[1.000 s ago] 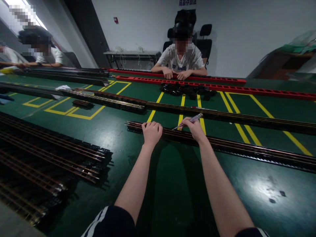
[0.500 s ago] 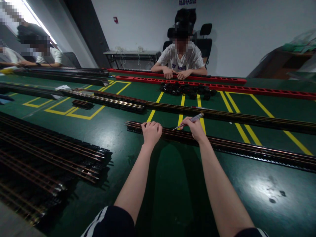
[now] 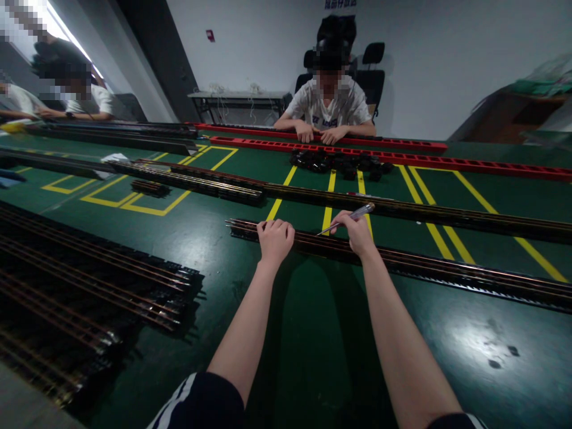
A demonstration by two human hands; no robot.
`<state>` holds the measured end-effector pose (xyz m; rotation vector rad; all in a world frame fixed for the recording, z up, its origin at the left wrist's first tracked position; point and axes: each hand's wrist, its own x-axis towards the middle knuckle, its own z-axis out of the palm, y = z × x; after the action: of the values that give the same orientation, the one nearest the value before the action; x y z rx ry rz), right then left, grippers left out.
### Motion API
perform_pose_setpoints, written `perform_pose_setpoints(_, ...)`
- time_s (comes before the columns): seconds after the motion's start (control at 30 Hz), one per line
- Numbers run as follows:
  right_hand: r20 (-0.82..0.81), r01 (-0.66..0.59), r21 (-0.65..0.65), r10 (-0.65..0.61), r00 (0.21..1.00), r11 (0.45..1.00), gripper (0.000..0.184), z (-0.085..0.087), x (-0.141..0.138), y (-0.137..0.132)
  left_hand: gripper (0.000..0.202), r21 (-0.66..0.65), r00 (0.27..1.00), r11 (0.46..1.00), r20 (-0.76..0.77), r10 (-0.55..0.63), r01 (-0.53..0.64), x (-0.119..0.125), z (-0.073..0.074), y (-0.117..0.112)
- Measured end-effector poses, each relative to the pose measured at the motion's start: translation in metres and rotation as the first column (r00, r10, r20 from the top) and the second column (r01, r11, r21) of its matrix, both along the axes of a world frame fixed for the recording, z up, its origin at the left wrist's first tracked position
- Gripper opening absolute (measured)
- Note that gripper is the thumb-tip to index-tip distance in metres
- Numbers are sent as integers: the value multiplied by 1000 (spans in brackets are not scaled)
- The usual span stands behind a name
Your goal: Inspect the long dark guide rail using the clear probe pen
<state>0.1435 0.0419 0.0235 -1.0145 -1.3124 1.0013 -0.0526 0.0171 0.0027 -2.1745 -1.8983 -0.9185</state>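
Past my hands I see black bits, then red rails. My right hand pinches a tool, its tip at the strip my left hand grips.

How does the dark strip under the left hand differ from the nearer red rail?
The dark strip carries copper-coloured rods lengthwise; the nearer red rail shows a row of openings. The dark strip slants more steeply across the picture than the red rail. The left hand rests on the dark strip but not on the red rail. Both are long, lie on the green table and run past the picture's right edge.
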Motion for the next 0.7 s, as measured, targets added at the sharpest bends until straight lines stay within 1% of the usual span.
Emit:
perform_pose_setpoints(0.2, -40, -10, -1, 10, 999, 1000, 19, -1, 0, 0, 32, 12, 1000, 1000, 14, -16, 16, -1, -2, 1)
perform_pose_setpoints(0.53, 9, -22, -4, 22, 1000, 1000, 19, 0, 1, -2, 31, -4, 999, 1000, 32, -29, 29, -1, -1, 1)
perform_pose_setpoints(0.7, 21, -12, -5, 12, 1000, 1000, 19, 2, 0, -3, 32, 18, 1000, 1000, -23, 3, -2, 0, -2, 1)
